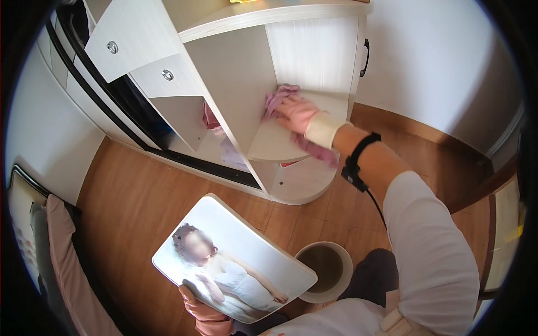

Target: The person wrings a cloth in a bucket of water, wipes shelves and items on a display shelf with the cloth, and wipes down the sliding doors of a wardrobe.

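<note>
The right hand [298, 115], in a pink glove with a cream cuff, was closed on a pink cloth [284, 92] and pressed it into the back corner of the round-ended shelf [270, 140] under it; the left hand [208, 315], in a pink glove too, was well apart from the right one, low and near the body, and was clamped on the edge of a photo panel [241, 229]. The step in hand seemed to be wiping the shelf; the next move looked to need the cloth pushed flat along the corner, with the panel held out of the way.

The cloth was soft and crumpled, and a loose end hung just below the right hand; I could not tell if it was wet. The panel, slanting up from the left hand, was flat and smooth, with round corners and a shiny picture of a person in a pale dress.

Between the hands, just right of the panel, was a round white bucket [348, 271] with cloudy brown water [321, 267]; left of the right hand were flat, pale drawers [137, 28] with shiny ring knobs [167, 74]; below both hands lay a smooth brown wood floor [129, 207]; far left of the left hand was a puffy pink cushion [60, 224].
</note>
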